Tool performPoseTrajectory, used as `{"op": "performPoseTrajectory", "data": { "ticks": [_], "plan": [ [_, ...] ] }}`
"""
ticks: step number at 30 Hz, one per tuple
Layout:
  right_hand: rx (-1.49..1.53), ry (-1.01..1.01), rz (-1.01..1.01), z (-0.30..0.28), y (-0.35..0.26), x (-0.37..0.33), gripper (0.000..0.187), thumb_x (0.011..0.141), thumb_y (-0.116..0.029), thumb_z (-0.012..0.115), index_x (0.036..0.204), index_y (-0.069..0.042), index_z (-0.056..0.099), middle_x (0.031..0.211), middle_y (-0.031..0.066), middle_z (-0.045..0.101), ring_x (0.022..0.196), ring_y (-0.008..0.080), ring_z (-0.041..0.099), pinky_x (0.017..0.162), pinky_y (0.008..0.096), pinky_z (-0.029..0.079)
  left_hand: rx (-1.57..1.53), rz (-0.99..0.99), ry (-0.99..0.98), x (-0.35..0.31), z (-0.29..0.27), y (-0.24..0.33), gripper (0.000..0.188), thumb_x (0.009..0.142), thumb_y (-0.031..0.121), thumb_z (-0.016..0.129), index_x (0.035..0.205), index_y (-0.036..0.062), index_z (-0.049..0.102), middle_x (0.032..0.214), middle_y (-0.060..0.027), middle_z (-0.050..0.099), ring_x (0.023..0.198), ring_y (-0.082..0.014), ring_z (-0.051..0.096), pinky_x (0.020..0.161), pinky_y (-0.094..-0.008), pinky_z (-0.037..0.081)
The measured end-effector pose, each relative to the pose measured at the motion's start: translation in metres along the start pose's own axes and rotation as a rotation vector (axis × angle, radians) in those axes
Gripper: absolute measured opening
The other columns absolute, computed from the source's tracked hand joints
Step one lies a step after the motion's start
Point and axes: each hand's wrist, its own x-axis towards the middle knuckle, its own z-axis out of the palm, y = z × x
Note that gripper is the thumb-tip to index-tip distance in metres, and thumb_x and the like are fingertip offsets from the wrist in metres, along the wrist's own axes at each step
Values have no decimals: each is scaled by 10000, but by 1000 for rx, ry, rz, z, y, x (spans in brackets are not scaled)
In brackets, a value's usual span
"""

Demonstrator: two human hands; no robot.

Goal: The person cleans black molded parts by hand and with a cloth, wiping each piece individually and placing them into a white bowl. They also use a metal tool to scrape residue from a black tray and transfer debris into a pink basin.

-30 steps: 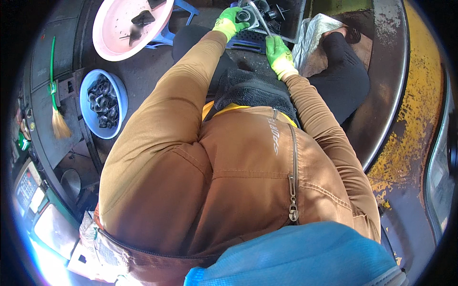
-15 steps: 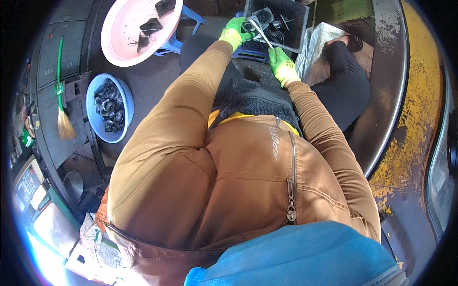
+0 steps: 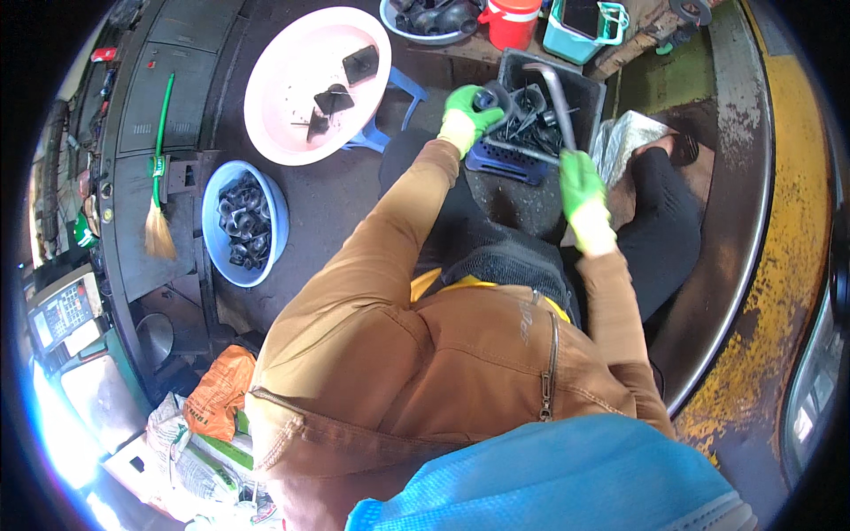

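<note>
My left hand, in a green glove, is closed around a round black cup-like part at the near left edge of a dark grey crate. My right hand, gloved the same way, grips the lower end of a long metal tool with a bent tip. The tool points away from me over the crate, apart from the black part. Inside the dark grey crate lie thin black pieces. A blue plastic crate shows beneath it.
At the left, a pink basin with a few black pieces rests on a blue stool. A blue basin of black parts stands nearer. A red bucket and teal basket are behind the crate. A yellow-painted metal edge runs along the right.
My right hand has drawn back toward me, taking the tool off the black part. The left hand still holds that part. The view has shifted, bringing the bucket and basket into sight.
</note>
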Motion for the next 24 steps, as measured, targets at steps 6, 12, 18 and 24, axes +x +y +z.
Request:
{"op": "performPoseTrajectory", "data": {
  "ticks": [6,12,18,24],
  "plan": [
    [18,165,-3,-88,1,-28,187,845,-45,591,1031,-22,606,933,123,583,838,274,531,721,352,438,-257,-82,500,91,-82,22,608,773,388,700,1135,-88,590,1038,-189,655,946,-273,595,868,-369,445],
    [1154,177,854,-92,-28,-9,303,995,-341,463,815,-117,557,544,-76,395,406,35,286,385,206,210,282,-469,496,233,-129,-18,793,771,646,566,1065,-86,640,1033,-256,652,984,-376,597,890,-394,419],
    [1310,111,893,-103,-33,-2,259,987,-276,485,812,-100,557,579,-59,443,442,45,350,414,209,267,1444,188,-315,273,-123,-58,285,834,114,569,1098,44,650,1058,-234,653,1054,-356,614,910,-426,486],
    [1281,108,887,-93,0,-20,203,980,-193,484,887,-39,579,752,9,550,612,115,493,562,255,410,1603,202,-450,291,-129,-76,234,819,89,575,1008,37,703,1089,-204,653,1039,-343,632,904,-433,496]
  ]
}}
